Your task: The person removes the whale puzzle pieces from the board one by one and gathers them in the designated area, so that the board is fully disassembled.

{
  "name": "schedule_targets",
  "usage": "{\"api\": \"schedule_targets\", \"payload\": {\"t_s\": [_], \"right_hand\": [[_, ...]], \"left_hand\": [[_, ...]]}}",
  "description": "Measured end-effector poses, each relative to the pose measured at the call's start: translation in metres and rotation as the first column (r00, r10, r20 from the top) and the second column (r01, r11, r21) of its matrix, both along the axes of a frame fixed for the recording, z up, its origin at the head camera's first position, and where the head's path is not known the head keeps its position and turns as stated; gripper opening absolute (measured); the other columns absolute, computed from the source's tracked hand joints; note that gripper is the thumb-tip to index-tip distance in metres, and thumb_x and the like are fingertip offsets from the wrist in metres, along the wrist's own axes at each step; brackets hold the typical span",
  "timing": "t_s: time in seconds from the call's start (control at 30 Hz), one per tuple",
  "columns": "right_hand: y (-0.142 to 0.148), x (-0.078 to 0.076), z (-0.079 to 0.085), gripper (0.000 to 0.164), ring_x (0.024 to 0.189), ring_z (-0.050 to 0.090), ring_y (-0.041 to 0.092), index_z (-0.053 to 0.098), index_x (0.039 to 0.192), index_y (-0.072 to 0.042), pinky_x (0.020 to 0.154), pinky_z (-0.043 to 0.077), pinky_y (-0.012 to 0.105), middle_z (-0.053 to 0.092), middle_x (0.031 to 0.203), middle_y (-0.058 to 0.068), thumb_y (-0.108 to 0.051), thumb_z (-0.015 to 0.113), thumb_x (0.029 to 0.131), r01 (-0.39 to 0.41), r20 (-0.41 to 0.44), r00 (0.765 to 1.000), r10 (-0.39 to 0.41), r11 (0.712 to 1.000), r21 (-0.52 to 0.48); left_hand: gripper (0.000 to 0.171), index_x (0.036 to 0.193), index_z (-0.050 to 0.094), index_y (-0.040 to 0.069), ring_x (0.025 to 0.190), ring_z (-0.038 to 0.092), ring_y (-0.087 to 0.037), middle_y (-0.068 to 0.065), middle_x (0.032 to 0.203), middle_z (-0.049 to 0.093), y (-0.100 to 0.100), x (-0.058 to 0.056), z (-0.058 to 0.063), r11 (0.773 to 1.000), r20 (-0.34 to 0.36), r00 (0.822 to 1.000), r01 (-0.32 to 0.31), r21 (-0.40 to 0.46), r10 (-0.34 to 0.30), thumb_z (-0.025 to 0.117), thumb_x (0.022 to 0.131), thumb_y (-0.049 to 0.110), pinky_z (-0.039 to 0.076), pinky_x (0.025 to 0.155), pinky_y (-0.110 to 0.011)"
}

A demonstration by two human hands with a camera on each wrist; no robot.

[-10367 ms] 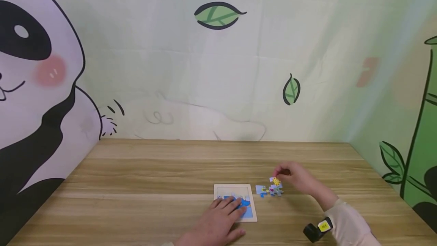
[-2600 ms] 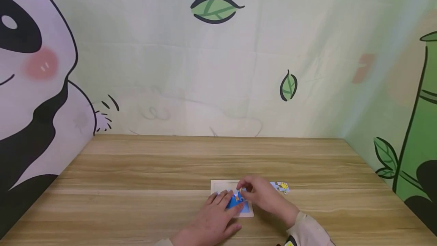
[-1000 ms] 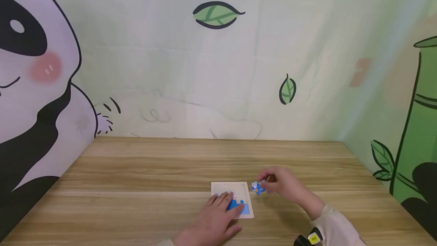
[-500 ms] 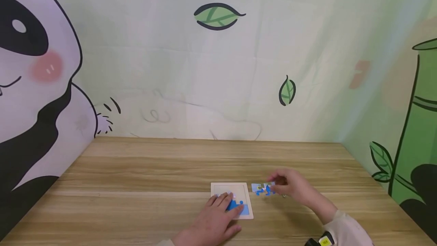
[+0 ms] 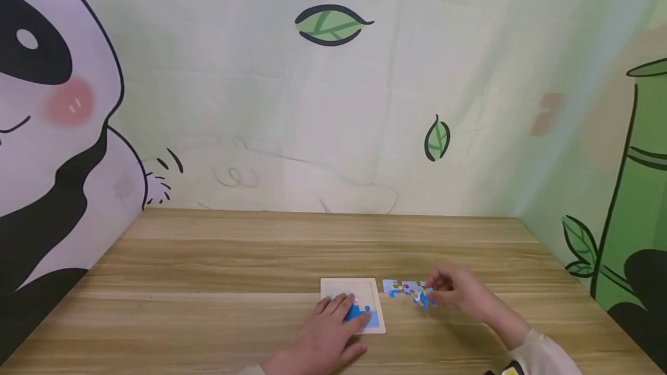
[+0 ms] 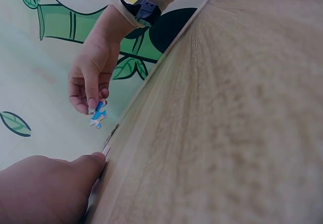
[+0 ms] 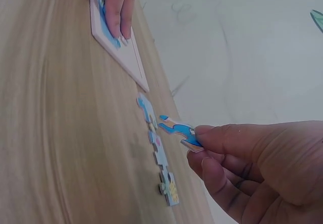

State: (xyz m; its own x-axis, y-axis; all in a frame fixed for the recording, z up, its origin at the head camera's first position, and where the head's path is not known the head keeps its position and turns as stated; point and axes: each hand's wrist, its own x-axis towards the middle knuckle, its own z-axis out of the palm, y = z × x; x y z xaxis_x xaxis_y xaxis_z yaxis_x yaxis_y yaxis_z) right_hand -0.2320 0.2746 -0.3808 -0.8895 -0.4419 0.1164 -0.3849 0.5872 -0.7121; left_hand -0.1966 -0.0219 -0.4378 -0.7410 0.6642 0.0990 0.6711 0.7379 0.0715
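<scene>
My right hand (image 5: 461, 294) pinches a blue jigsaw piece (image 7: 181, 132) between thumb and fingers, raised off the table. Below it lies a row of loose jigsaw pieces (image 5: 398, 287) to the right of the puzzle tray; in the right wrist view a piece with a yellow sun (image 7: 173, 188) sits at the row's end. My left hand (image 5: 323, 328) rests with its fingers spread over the pale wooden puzzle tray (image 5: 380, 323). Blue pieces (image 5: 371, 318) fill part of the tray's lower area, partly covered by those fingers. The tray's upper part shows bare wood.
The wooden table (image 5: 208, 282) reaches back to a cloth wall (image 5: 234, 103) printed with leaves, a panda (image 5: 52, 149) and green bamboo (image 5: 636, 190). A black strap device with a yellow label (image 6: 139, 4) is on the right wrist.
The right hand has shifted to the right over the loose pieces, carrying the blue jigsaw piece away from the tray; more of the row now shows. The left hand stays on the tray.
</scene>
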Motion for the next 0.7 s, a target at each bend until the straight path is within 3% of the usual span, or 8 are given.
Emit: {"api": "schedule_targets", "payload": {"t_s": [0.3, 0.7], "right_hand": [[0.011, 0.003, -0.010, 0.013, 0.072, 0.057, 0.003, 0.064, 0.092, 0.003, 0.062, 0.051, 0.021, 0.064, 0.086, 0.008, -0.007, 0.069, 0.085, 0.043, 0.020, 0.999, -0.044, 0.999, 0.022], [0.021, 0.000, -0.024, 0.016, 0.066, 0.057, 0.003, 0.064, 0.096, 0.008, 0.057, 0.053, 0.024, 0.064, 0.086, 0.012, -0.004, 0.067, 0.086, 0.070, 0.074, 0.995, -0.068, 0.997, -0.021]], "left_hand": [[0.051, 0.143, 0.045, 0.031, 0.139, 0.039, -0.026, -0.011, 0.150, 0.043, 0.000, 0.001, 0.000, 1.000, -0.004, 1.000, -0.005, 0.004, 0.005, 0.045, 0.096, 0.053, 0.035, 0.110, -0.048], [0.052, 0.143, 0.046, 0.031, 0.139, 0.040, -0.025, -0.010, 0.149, 0.044, 0.000, 0.000, -0.002, 1.000, -0.013, 1.000, -0.005, -0.001, 0.005, 0.045, 0.096, 0.054, 0.035, 0.110, -0.048]]}}
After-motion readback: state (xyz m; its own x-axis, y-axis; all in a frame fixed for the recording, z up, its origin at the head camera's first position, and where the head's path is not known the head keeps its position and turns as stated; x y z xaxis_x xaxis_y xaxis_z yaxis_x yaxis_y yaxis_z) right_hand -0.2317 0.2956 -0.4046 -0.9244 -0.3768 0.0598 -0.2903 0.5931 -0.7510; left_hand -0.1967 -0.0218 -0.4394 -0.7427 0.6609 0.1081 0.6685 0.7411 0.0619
